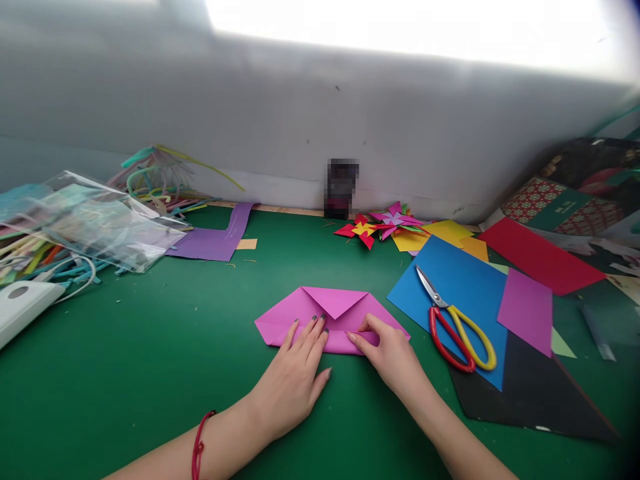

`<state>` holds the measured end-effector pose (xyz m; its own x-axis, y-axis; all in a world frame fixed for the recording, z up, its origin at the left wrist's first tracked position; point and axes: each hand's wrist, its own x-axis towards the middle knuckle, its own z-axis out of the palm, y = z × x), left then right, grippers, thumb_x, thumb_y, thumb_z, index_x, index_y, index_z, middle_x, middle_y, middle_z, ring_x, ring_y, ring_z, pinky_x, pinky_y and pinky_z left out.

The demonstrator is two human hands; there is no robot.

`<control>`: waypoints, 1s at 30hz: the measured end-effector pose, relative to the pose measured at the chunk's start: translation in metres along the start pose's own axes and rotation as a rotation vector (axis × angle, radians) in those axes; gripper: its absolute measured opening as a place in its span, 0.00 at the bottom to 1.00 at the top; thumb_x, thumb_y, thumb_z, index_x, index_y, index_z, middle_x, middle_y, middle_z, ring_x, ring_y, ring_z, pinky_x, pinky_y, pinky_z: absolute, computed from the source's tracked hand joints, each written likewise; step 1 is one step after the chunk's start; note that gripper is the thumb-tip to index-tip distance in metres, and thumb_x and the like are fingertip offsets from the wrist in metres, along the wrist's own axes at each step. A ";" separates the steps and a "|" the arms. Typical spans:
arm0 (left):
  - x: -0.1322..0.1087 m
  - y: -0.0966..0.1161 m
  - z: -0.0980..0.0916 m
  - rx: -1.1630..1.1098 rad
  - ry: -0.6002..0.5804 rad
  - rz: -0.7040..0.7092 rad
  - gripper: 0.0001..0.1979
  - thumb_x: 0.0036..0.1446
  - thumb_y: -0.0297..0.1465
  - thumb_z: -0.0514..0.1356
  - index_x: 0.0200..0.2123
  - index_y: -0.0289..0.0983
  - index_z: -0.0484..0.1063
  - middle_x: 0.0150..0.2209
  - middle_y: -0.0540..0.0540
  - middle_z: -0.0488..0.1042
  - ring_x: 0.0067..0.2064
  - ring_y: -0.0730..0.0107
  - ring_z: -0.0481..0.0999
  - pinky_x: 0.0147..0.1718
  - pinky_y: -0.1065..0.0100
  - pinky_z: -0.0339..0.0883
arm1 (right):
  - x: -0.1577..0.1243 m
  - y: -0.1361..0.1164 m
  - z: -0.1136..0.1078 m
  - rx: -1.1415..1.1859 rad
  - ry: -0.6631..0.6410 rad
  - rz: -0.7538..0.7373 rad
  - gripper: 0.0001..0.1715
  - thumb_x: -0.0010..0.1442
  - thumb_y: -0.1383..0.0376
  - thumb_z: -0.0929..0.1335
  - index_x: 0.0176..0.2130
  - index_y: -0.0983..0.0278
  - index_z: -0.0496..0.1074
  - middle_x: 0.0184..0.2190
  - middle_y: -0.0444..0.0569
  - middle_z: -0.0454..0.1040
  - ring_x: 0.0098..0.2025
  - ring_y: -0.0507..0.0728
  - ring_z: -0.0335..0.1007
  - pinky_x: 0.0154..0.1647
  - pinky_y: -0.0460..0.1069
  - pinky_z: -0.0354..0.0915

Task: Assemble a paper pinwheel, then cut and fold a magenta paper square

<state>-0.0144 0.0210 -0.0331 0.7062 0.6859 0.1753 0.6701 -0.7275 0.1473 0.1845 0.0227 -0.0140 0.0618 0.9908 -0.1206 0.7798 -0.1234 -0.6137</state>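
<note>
A sheet of pink paper [280, 317] lies folded on the green table in front of me. Its top corner is turned down as a triangular flap, and the near edge is rolled up into a narrow band. My left hand [295, 373] rests flat on the paper's left half, fingers stretched out over the near fold. With thumb and forefinger, my right hand [387, 350] pinches the folded band at the right of the middle. The fingers cover part of the crease.
Scissors [453, 323] with red and yellow handles lie on blue paper [465, 280] at right, near black [525, 393] and red sheets [543, 257]. Folded paper flowers [393, 219] sit at the back. Purple paper [207, 243], a clear plastic bag [115, 220] and a white device [27, 307] are left.
</note>
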 end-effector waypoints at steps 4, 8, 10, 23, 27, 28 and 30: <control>-0.001 0.000 -0.002 0.001 -0.048 -0.008 0.27 0.61 0.39 0.46 0.60 0.32 0.48 0.61 0.36 0.52 0.62 0.56 0.49 0.58 0.50 0.47 | 0.000 0.000 0.000 -0.010 0.012 -0.013 0.12 0.55 0.55 0.63 0.27 0.59 0.63 0.24 0.42 0.72 0.26 0.54 0.67 0.23 0.46 0.55; -0.002 0.000 -0.004 -0.017 -0.084 -0.020 0.30 0.61 0.42 0.45 0.62 0.36 0.43 0.62 0.39 0.49 0.63 0.57 0.46 0.59 0.51 0.45 | 0.001 0.000 0.000 -0.010 0.002 -0.004 0.12 0.55 0.55 0.63 0.26 0.59 0.62 0.24 0.41 0.72 0.26 0.54 0.67 0.24 0.45 0.54; -0.002 0.000 -0.005 -0.040 -0.095 -0.031 0.30 0.61 0.43 0.45 0.63 0.39 0.42 0.63 0.41 0.48 0.63 0.57 0.46 0.59 0.50 0.45 | 0.000 0.000 0.000 -0.007 -0.009 0.008 0.12 0.55 0.55 0.63 0.26 0.59 0.61 0.24 0.40 0.71 0.27 0.54 0.67 0.24 0.45 0.54; -0.002 -0.001 -0.009 -0.149 -0.167 -0.035 0.34 0.58 0.48 0.47 0.63 0.47 0.37 0.64 0.47 0.44 0.64 0.53 0.42 0.58 0.47 0.43 | -0.001 -0.002 0.002 -0.108 -0.004 0.012 0.12 0.57 0.55 0.62 0.28 0.59 0.60 0.24 0.41 0.71 0.28 0.55 0.67 0.24 0.46 0.55; -0.002 0.000 -0.009 -0.145 -0.153 -0.028 0.33 0.58 0.48 0.47 0.63 0.47 0.37 0.64 0.48 0.45 0.64 0.54 0.42 0.59 0.47 0.42 | -0.004 -0.004 0.004 -0.237 0.070 -0.035 0.11 0.58 0.56 0.62 0.29 0.60 0.62 0.27 0.45 0.70 0.31 0.57 0.68 0.26 0.47 0.58; -0.002 0.000 -0.009 -0.145 -0.154 -0.027 0.33 0.58 0.48 0.47 0.63 0.47 0.37 0.64 0.48 0.45 0.64 0.54 0.43 0.59 0.47 0.42 | -0.005 -0.005 0.003 -0.277 0.102 -0.065 0.11 0.58 0.57 0.63 0.29 0.60 0.63 0.29 0.46 0.70 0.32 0.57 0.68 0.28 0.48 0.59; -0.002 -0.001 -0.009 -0.145 -0.160 -0.027 0.33 0.58 0.48 0.47 0.63 0.47 0.37 0.64 0.48 0.45 0.64 0.54 0.43 0.59 0.47 0.42 | -0.007 -0.006 0.001 -0.338 0.159 -0.128 0.10 0.57 0.58 0.64 0.28 0.61 0.65 0.32 0.48 0.69 0.34 0.57 0.67 0.31 0.49 0.61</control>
<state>-0.0185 0.0199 -0.0250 0.7232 0.6905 0.0144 0.6579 -0.6950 0.2900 0.1793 0.0165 -0.0102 0.0257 0.9966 0.0786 0.9470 0.0009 -0.3212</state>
